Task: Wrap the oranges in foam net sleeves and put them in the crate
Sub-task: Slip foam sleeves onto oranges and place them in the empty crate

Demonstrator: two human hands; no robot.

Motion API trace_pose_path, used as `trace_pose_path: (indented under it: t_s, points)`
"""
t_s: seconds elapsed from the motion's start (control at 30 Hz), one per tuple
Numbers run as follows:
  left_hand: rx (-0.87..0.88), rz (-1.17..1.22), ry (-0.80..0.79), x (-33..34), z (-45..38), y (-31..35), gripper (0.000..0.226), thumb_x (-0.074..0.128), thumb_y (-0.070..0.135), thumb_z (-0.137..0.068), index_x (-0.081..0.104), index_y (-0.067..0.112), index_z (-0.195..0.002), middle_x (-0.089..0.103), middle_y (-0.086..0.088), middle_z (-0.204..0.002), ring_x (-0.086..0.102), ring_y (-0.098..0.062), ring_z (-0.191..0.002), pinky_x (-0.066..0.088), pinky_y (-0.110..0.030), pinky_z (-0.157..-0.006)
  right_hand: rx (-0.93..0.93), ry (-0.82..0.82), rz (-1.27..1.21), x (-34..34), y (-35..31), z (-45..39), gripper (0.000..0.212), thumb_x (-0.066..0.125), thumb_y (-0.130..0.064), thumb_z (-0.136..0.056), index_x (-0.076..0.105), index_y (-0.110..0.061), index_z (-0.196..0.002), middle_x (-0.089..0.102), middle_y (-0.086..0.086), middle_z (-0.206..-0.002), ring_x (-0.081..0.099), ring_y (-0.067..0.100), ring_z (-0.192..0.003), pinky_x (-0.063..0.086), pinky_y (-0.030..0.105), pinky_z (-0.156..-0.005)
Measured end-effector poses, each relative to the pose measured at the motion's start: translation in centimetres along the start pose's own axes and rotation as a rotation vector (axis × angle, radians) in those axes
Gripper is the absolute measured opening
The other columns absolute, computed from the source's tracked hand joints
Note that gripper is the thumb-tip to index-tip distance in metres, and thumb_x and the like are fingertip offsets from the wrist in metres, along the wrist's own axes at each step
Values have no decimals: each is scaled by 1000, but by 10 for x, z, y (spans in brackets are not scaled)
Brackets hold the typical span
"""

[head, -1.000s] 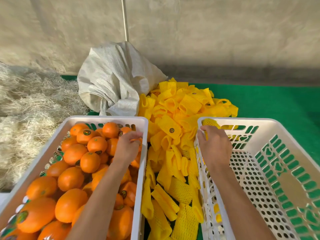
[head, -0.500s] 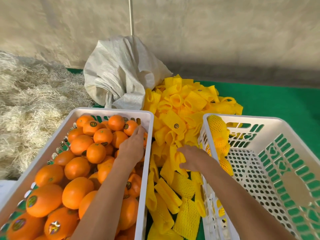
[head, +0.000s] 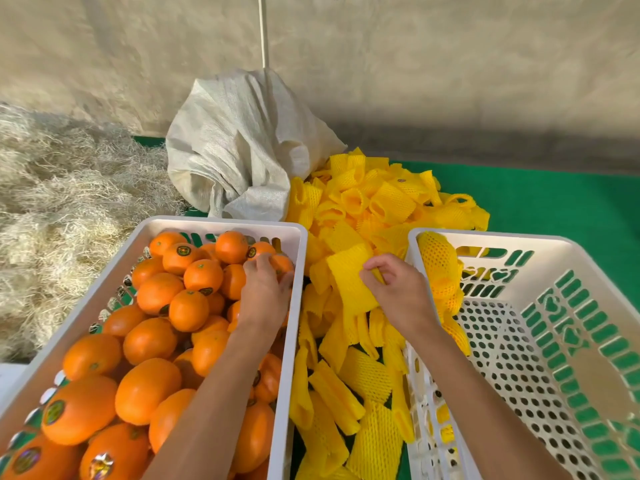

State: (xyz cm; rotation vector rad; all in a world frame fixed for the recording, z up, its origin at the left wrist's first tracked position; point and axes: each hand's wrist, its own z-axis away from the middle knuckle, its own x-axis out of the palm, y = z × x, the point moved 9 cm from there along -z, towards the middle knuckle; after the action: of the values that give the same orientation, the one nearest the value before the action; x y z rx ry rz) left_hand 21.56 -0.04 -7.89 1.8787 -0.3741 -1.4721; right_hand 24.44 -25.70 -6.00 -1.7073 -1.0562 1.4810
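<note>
Nearest the camera, two bare forearms reach forward from the bottom edge. On the left stands a white plastic crate (head: 296, 341) heaped with oranges (head: 149, 341), many bearing small round stickers. The left hand (head: 265, 296) lies on the fruit against the crate's right wall, its fingers curled down over an orange (head: 282, 263) near the far right corner; whether it has a firm grip or only rests there cannot be told. On the right stands a second white perforated crate (head: 519, 358) with green showing through its slots; a few wrapped oranges (head: 438, 265) in yellow netting sit against its left wall, at the far left corner. Between the two crates runs a heap of loose yellow foam net sleeves (head: 367, 375), spreading wider beyond the crates. The right hand (head: 398, 292) is over this heap, just beside the right crate's left rim, its thumb and fingers pinching one foam sleeve (head: 349, 282) lifted slightly above the others. Farther off, a crumpled white woven sack (head: 242, 147) slumps beside the sleeve heap, a mound of pale straw (head: 59, 202) lies to the left, a green mat (head: 554, 202) covers the ground on the right, and a tan wall (head: 415, 64) rises behind.
</note>
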Motion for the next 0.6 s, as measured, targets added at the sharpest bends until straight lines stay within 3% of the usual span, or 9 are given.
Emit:
trace_pose_path:
  t_s: [0.07, 0.17, 0.3, 0.43, 0.5, 0.6]
  points:
    - [57, 85, 112, -12, 1, 10, 52, 58, 32, -105, 42, 8, -148, 49, -16, -146, 57, -35, -123, 50, -42, -93, 103, -79, -231, 5, 10, 10, 29, 79, -35, -87, 68, -33, -114, 61, -25, -121, 52, -14, -111, 45, 7, -80]
    - [214, 166, 288, -34, 10, 33, 54, 55, 39, -106, 40, 10, -150, 46, -11, -144, 57, -21, -113, 54, -39, -77, 107, -185, -333, 18, 11, 16, 59, 84, -38, -82, 57, -39, -134, 56, -16, -138, 56, 4, -124, 54, 35, -99]
    - [427, 237, 321, -35, 31, 70, 66, 52, 42, -108, 23, 14, -160, 33, -8, -151, 54, -3, -104, 49, -15, -69, -7, -248, -51, 27, 3, 13, 89, 83, -54, -77, 33, -49, -150, 41, -15, -151, 51, 12, -133, 51, 42, -106]
    - [553, 293, 162, -12, 42, 89, 67, 48, 45, -108, 23, 15, -161, 26, -2, -154, 37, 17, -128, 48, -11, -95, -99, -221, -157, 25, -4, 12, 68, 73, -36, -93, 39, -38, -152, 48, -14, -140, 58, 2, -123, 54, 39, -102]
    - [535, 338, 58, -2, 40, 89, 63, 50, 45, -108, 26, 20, -160, 27, 3, -153, 35, 5, -139, 46, -14, -104, -121, -221, -213, 25, -9, 13, 61, 67, -35, -97, 42, -31, -153, 51, -10, -139, 62, 3, -120, 55, 37, -100]
    - [466, 455, -48, 4, 36, 85, 60, 53, 44, -106, 31, 22, -158, 33, 2, -150, 42, -5, -137, 49, -15, -100, -107, -236, -250, 26, -11, 17, 66, 66, -45, -96, 41, -27, -154, 53, -6, -139, 64, 8, -119, 55, 38, -100]
